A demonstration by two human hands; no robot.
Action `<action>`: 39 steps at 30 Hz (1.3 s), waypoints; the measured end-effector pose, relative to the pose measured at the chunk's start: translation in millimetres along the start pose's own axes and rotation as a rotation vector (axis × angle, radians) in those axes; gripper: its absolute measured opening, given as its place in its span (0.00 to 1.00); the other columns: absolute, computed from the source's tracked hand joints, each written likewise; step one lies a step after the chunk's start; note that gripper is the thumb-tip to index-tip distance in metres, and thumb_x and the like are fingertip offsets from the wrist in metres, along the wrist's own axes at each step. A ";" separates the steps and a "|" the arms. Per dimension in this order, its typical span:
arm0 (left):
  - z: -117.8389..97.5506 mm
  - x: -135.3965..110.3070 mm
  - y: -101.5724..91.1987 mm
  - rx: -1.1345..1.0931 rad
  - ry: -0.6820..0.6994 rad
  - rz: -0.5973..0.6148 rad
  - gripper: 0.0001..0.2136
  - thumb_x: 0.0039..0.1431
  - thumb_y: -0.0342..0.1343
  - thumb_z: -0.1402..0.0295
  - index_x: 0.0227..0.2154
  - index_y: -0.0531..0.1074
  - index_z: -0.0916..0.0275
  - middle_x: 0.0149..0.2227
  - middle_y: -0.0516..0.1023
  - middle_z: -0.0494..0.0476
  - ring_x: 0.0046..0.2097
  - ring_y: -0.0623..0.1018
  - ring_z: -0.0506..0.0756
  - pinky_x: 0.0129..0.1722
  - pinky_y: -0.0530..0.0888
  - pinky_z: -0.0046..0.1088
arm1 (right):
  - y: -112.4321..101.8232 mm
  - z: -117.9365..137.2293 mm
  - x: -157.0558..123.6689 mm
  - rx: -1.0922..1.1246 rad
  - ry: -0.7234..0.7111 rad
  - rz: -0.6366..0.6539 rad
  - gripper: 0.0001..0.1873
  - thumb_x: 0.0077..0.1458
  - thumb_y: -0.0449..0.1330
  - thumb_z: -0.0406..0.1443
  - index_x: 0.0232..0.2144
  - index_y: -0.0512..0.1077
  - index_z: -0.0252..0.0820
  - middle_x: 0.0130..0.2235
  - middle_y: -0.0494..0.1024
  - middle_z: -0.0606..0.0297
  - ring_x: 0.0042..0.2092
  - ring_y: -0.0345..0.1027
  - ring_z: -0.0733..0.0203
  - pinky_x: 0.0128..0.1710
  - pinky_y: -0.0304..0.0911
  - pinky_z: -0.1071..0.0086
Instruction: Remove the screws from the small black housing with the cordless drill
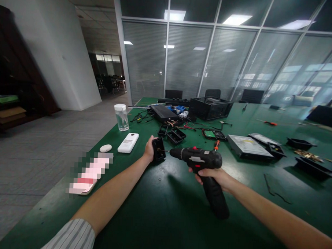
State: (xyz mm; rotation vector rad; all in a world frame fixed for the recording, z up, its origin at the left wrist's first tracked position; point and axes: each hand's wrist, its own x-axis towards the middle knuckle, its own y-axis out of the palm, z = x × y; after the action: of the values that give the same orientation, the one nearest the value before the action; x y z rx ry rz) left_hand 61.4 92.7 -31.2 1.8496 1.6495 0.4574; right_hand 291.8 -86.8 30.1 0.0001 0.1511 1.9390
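My right hand (213, 176) is wrapped round the grip of a black cordless drill (200, 159). The drill points left, and its bit meets a small black box-shaped part (159, 150). My left hand (150, 148) grips that part from its left side and holds it on edge on the green table (162, 219). Just behind the part lie two more small black trays (174, 135).
A clear water bottle (121, 117), a white remote-like device (128, 142) and a white oval object (106, 148) lie near the table's left edge. Further back are a black crate (209, 108), cables, a flat drive unit (249, 147) and black trays (314, 166) at the right.
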 end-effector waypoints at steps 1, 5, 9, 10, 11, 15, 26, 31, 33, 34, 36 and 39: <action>0.9 0.4 -0.2 0.032 0.026 0.025 0.17 0.55 0.50 0.53 0.32 0.72 0.63 0.21 0.72 0.52 0.23 0.74 0.53 0.26 0.71 0.28 | 0.2 -1.9 -4.7 0.036 0.004 -0.020 0.16 0.43 0.63 0.37 0.36 0.72 0.34 0.24 0.74 0.64 0.25 0.64 0.64 0.25 0.58 0.70; 3.4 3.3 -2.5 0.075 0.132 0.008 0.17 0.55 0.50 0.53 0.29 0.71 0.64 0.20 0.71 0.52 0.21 0.73 0.52 0.23 0.69 0.27 | -0.4 -11.0 -25.9 0.157 0.016 -0.098 0.19 0.41 0.61 0.37 0.38 0.71 0.34 0.26 0.73 0.62 0.24 0.63 0.63 0.23 0.56 0.70; 2.4 5.0 -4.8 0.047 0.132 -0.021 0.19 0.55 0.48 0.49 0.28 0.69 0.63 0.21 0.70 0.51 0.21 0.72 0.53 0.22 0.70 0.30 | -5.4 -20.7 -48.1 0.206 0.010 -0.118 0.21 0.42 0.60 0.40 0.39 0.71 0.34 0.28 0.74 0.59 0.24 0.61 0.63 0.23 0.56 0.69; 2.1 5.1 -5.0 0.064 0.127 -0.004 0.20 0.54 0.48 0.48 0.29 0.69 0.63 0.21 0.70 0.51 0.21 0.72 0.53 0.22 0.70 0.29 | -7.5 -22.7 -53.6 0.217 -0.002 -0.123 0.21 0.41 0.60 0.41 0.39 0.71 0.34 0.30 0.74 0.57 0.23 0.61 0.64 0.23 0.56 0.70; 1.9 5.1 -5.0 0.082 0.123 0.013 0.20 0.54 0.48 0.48 0.29 0.69 0.63 0.21 0.71 0.52 0.21 0.73 0.53 0.22 0.70 0.29 | -9.7 -24.3 -59.0 0.216 -0.009 -0.129 0.22 0.41 0.61 0.42 0.39 0.71 0.35 0.33 0.75 0.56 0.23 0.61 0.64 0.22 0.56 0.69; 1.4 3.6 -3.6 0.093 0.091 0.039 0.24 0.51 0.48 0.43 0.29 0.69 0.63 0.23 0.72 0.53 0.23 0.75 0.54 0.24 0.72 0.30 | -18.2 -24.2 -78.6 0.174 0.003 -0.174 0.22 0.41 0.61 0.40 0.41 0.72 0.36 0.38 0.76 0.54 0.24 0.62 0.64 0.22 0.57 0.69; -24.0 5.4 -8.6 0.036 0.162 -0.058 0.26 0.50 0.47 0.41 0.39 0.66 0.59 0.27 0.70 0.53 0.28 0.75 0.53 0.28 0.73 0.31 | -15.1 -31.9 -115.2 0.214 0.021 -0.101 0.23 0.43 0.62 0.38 0.44 0.75 0.35 0.27 0.77 0.58 0.25 0.65 0.61 0.24 0.59 0.69; -27.1 19.8 -23.4 0.270 0.197 -0.034 0.23 0.46 0.62 0.54 0.42 0.65 0.59 0.29 0.71 0.51 0.28 0.74 0.52 0.30 0.72 0.29 | -4.0 -48.9 -126.7 0.259 -0.039 -0.154 0.24 0.43 0.63 0.38 0.45 0.74 0.36 0.31 0.78 0.56 0.24 0.65 0.61 0.23 0.60 0.69; -26.8 26.0 -27.0 0.347 0.213 -0.109 0.20 0.48 0.59 0.55 0.40 0.66 0.60 0.30 0.72 0.52 0.30 0.74 0.52 0.32 0.71 0.29 | -0.7 -49.1 -130.1 0.261 -0.057 -0.170 0.24 0.42 0.64 0.37 0.45 0.74 0.36 0.34 0.79 0.54 0.24 0.66 0.62 0.23 0.60 0.69; -27.6 28.7 -28.5 0.409 0.253 -0.166 0.17 0.50 0.57 0.56 0.40 0.67 0.61 0.30 0.72 0.52 0.31 0.74 0.53 0.33 0.71 0.29 | 0.3 -47.7 -131.9 0.264 -0.066 -0.179 0.24 0.42 0.64 0.37 0.44 0.74 0.36 0.35 0.79 0.54 0.24 0.66 0.62 0.23 0.61 0.69; -32.1 33.0 -31.5 0.619 0.388 -0.274 0.13 0.52 0.54 0.59 0.38 0.68 0.60 0.32 0.73 0.53 0.34 0.75 0.53 0.36 0.70 0.29 | 1.8 -42.3 -135.7 0.279 -0.080 -0.198 0.23 0.43 0.63 0.38 0.44 0.75 0.35 0.36 0.79 0.52 0.24 0.66 0.62 0.22 0.61 0.70; -44.4 35.7 -34.0 0.958 0.496 -0.263 0.10 0.53 0.50 0.65 0.35 0.72 0.61 0.33 0.75 0.55 0.37 0.75 0.56 0.38 0.70 0.30 | 5.0 -29.8 -141.4 0.303 -0.066 -0.221 0.21 0.45 0.62 0.38 0.43 0.75 0.35 0.33 0.79 0.54 0.24 0.66 0.63 0.22 0.61 0.71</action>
State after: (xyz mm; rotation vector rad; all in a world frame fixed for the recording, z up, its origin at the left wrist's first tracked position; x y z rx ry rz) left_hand 13.5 138.2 -24.6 2.1942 2.7398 -0.0367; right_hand 336.7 -223.0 11.4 0.2387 0.3838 1.6782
